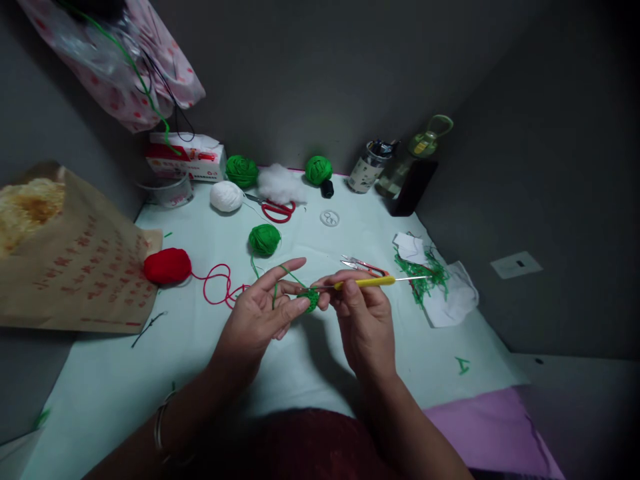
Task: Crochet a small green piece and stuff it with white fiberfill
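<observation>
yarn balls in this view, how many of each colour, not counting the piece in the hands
Green: 3 (front ball, back left ball, back right ball)
White: 1 (white ball)
Red: 1 (red ball)
Total: 5

Right hand (367,323): bare cloth (420,360) offers a passage to its right, below the heaped green scraps (420,287); snips (375,269) obstruct just beyond it. Left hand (255,313): green ball (264,240) ahead; red ball (167,267) and paper bag (100,267) block the left; loose red strand (229,275) lies between the balls
</observation>
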Action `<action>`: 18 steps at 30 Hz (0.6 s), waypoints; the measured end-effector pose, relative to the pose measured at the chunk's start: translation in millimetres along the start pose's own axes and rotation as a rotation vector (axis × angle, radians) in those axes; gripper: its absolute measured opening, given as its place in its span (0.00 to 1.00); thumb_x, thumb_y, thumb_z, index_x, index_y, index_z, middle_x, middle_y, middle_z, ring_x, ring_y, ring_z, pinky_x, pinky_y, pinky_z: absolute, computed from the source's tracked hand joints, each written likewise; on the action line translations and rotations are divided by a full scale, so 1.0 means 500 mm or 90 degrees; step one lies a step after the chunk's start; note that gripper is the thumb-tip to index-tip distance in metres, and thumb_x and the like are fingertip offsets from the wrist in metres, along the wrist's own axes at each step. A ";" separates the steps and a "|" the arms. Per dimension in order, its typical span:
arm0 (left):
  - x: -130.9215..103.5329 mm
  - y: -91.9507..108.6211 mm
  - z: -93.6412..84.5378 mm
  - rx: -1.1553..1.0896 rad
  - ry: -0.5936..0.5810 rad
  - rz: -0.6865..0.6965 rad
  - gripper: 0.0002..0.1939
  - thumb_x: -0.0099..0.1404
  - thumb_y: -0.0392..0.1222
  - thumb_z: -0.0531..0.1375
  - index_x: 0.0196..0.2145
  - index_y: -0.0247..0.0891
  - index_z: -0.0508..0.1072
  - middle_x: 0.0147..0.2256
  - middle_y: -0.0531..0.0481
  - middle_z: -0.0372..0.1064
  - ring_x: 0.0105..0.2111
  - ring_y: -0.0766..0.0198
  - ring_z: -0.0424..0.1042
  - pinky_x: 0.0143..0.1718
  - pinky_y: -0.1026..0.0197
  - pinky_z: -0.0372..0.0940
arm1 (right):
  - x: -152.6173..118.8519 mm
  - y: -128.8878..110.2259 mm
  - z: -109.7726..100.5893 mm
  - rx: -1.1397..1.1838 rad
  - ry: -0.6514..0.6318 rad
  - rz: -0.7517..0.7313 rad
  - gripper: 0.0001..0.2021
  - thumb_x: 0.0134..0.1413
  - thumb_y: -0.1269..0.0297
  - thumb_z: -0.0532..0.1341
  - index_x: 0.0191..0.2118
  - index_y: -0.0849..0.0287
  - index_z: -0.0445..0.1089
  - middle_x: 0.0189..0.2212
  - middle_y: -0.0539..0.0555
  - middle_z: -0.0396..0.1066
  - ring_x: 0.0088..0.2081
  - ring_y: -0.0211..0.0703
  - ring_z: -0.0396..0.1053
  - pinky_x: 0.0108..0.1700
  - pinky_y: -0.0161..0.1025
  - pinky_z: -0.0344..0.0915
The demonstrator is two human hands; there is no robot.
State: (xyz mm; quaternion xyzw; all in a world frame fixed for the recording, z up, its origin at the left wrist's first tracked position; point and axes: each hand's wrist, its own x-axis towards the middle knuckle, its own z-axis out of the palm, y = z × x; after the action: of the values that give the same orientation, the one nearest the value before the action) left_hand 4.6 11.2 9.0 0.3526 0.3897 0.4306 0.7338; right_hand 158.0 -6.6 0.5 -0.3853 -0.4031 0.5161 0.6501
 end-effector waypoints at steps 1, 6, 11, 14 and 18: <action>0.000 0.000 0.000 -0.001 0.000 0.000 0.34 0.58 0.41 0.71 0.61 0.39 0.68 0.35 0.49 0.71 0.23 0.74 0.57 0.18 0.70 0.49 | -0.001 0.000 0.000 0.000 0.003 -0.002 0.08 0.66 0.62 0.61 0.40 0.53 0.78 0.35 0.51 0.78 0.31 0.33 0.73 0.38 0.34 0.71; -0.002 0.002 0.002 0.015 0.009 0.005 0.35 0.59 0.41 0.70 0.62 0.40 0.68 0.34 0.50 0.70 0.24 0.73 0.56 0.19 0.70 0.49 | -0.003 -0.004 0.000 -0.003 -0.007 -0.002 0.08 0.66 0.62 0.61 0.40 0.53 0.78 0.35 0.50 0.78 0.31 0.33 0.73 0.38 0.33 0.70; -0.008 0.006 -0.001 0.030 0.009 0.017 0.30 0.60 0.41 0.69 0.60 0.41 0.70 0.35 0.52 0.67 0.22 0.75 0.55 0.20 0.68 0.50 | 0.000 -0.008 -0.005 -0.016 -0.012 -0.004 0.09 0.68 0.61 0.59 0.39 0.54 0.77 0.34 0.51 0.78 0.31 0.34 0.72 0.38 0.36 0.71; -0.010 0.007 -0.002 0.048 0.021 0.023 0.29 0.60 0.41 0.69 0.58 0.41 0.72 0.34 0.53 0.66 0.22 0.76 0.55 0.21 0.67 0.51 | 0.000 -0.011 -0.010 -0.043 -0.027 -0.021 0.10 0.69 0.61 0.58 0.39 0.55 0.76 0.34 0.51 0.78 0.31 0.35 0.73 0.38 0.37 0.71; -0.011 0.008 0.002 0.067 0.043 0.033 0.27 0.60 0.41 0.69 0.57 0.42 0.73 0.33 0.54 0.66 0.22 0.75 0.54 0.23 0.67 0.52 | -0.006 -0.018 -0.012 -0.115 -0.046 -0.082 0.10 0.69 0.64 0.56 0.41 0.54 0.76 0.36 0.51 0.78 0.33 0.36 0.74 0.39 0.39 0.72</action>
State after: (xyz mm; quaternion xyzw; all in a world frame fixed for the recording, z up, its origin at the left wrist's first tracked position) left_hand 2.2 7.8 14.2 0.3859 0.4269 0.4397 0.6896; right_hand 166.5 -11.7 6.1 -0.3965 -0.4950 0.4484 0.6299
